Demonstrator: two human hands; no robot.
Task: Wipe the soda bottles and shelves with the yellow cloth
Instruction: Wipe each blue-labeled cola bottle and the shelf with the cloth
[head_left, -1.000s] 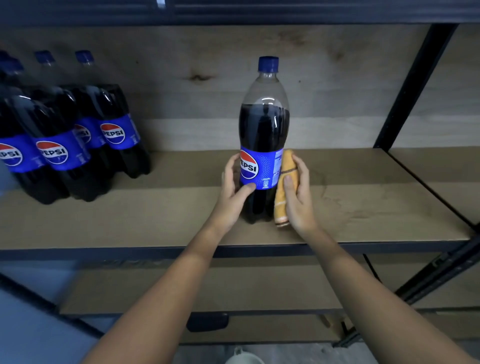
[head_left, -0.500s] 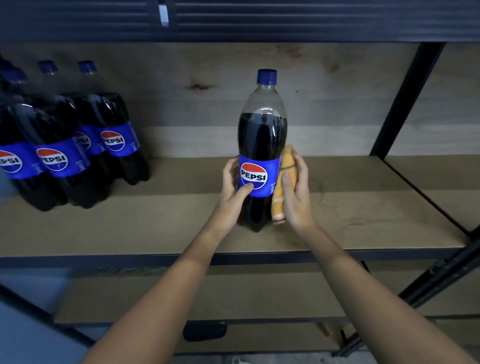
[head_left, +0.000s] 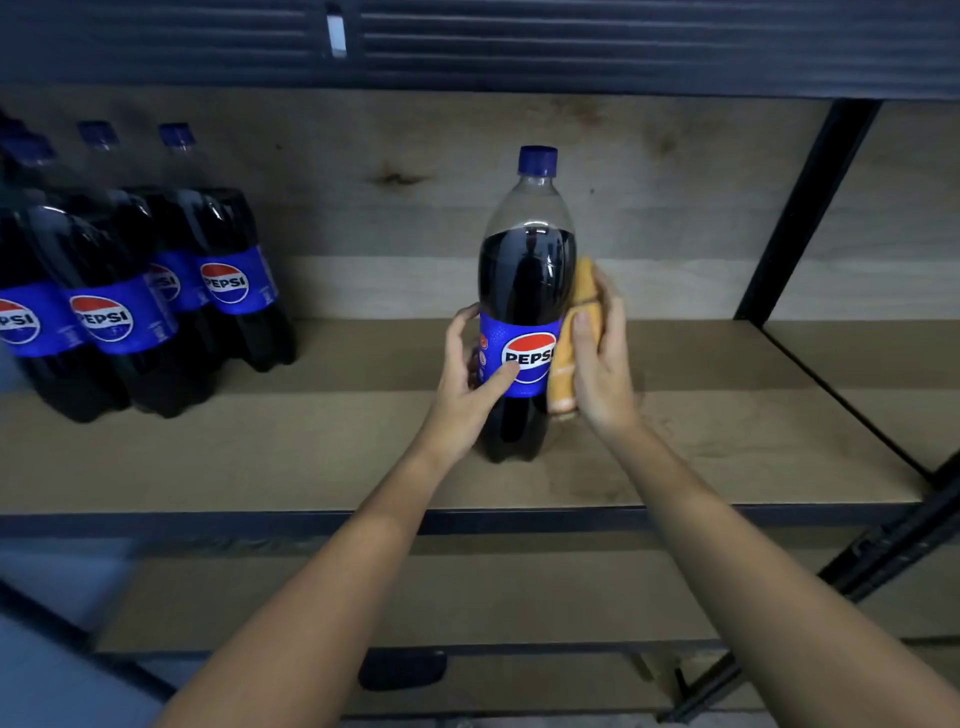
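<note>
A tall clear plastic soda bottle with dark cola, a blue cap and a blue Pepsi label (head_left: 527, 312) is observed standing upright on the brown wooden shelf board (head_left: 727, 447), well apart from the cluster of matching Pepsi bottles (head_left: 156, 306) at the left end. The left hand (head_left: 467, 384) is curled round the label band, thumb across the logo, and the bottle is thereby steadied. The right hand (head_left: 597, 364) is closed on a folded yellow cloth (head_left: 569, 353), which is pressed against the bottle's right flank. Compared with a second ago, the logo is turned from the bottle's left towards the front, and the cloth is held at much the same height. It is judged that the bottle is being rotated against the cloth, so that its circumference is wiped progressively. The remaining bottles and the shelf surface are judged not yet attended to.
</note>
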